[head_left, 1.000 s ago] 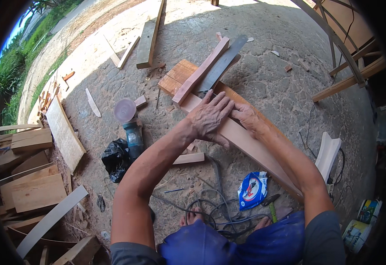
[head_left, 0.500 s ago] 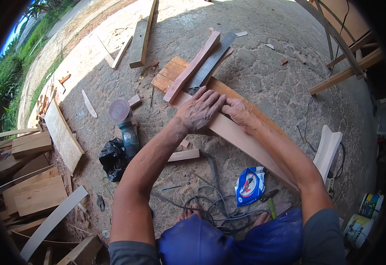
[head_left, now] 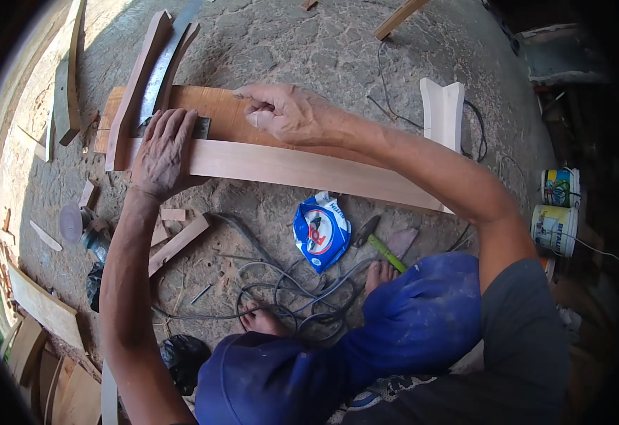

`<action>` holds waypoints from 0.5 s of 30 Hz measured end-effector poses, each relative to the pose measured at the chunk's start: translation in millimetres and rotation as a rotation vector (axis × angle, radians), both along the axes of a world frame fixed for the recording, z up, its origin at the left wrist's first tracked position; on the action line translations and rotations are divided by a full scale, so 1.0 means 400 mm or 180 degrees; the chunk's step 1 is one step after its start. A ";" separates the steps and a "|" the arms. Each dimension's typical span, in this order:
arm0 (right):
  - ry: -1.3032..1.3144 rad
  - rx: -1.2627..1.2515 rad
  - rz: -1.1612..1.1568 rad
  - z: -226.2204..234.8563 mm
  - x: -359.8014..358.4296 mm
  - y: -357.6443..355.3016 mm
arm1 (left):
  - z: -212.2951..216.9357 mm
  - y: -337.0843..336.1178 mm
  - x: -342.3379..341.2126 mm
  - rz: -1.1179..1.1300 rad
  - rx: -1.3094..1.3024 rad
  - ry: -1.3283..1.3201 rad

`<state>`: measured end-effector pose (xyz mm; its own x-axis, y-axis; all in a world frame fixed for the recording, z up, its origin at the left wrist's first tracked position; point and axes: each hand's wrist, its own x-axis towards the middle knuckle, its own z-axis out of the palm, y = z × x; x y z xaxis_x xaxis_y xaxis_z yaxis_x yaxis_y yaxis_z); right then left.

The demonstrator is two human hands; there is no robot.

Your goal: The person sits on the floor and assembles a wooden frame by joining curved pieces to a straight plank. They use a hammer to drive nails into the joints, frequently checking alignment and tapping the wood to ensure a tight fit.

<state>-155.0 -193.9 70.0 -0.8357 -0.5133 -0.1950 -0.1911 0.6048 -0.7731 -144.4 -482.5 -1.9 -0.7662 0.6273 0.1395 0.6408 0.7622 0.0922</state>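
My left hand (head_left: 164, 152) lies over a long pale wooden strip (head_left: 288, 163), its fingers across the top and resting by the dark stock (head_left: 202, 128) of a metal square. The square's shiny blade (head_left: 159, 74) slants away between two shaped wooden pieces; the nearer, pinkish piece (head_left: 136, 88) crosses the strip's left end. Beneath them is an orange-brown board (head_left: 221, 106). Above this board, my right hand (head_left: 281, 113) is closed, with the forefinger pointing left and the other fingers curled. Whatever its palm may hold is hidden.
A blue-and-white packet (head_left: 322, 232), a green-handled hammer (head_left: 387, 253) and coiled cables (head_left: 309, 297) lie near my feet. A disc sander (head_left: 86, 230) stands left, above stacked timber (head_left: 69, 389). Two small buckets (head_left: 556, 228) and a pale grooved wooden piece (head_left: 442, 113) are on the right.
My view has swung to the right, so the work appears further left. My right hand has left the spot beside my left hand and moved right, over the board. My left hand stays on the strip.
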 end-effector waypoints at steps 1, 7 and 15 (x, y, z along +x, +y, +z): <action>0.0075 0.0138 0.0086 0.027 0.051 0.036 | 0.008 0.008 0.004 0.0093 -0.0103 -0.0013; -0.0517 0.1343 0.0913 -0.034 0.478 0.319 | 0.021 0.025 -0.012 -0.0109 -0.0137 -0.0116; -0.0999 0.2168 -0.0241 -0.206 0.675 0.419 | 0.002 -0.027 -0.010 -0.0092 -0.0076 0.0114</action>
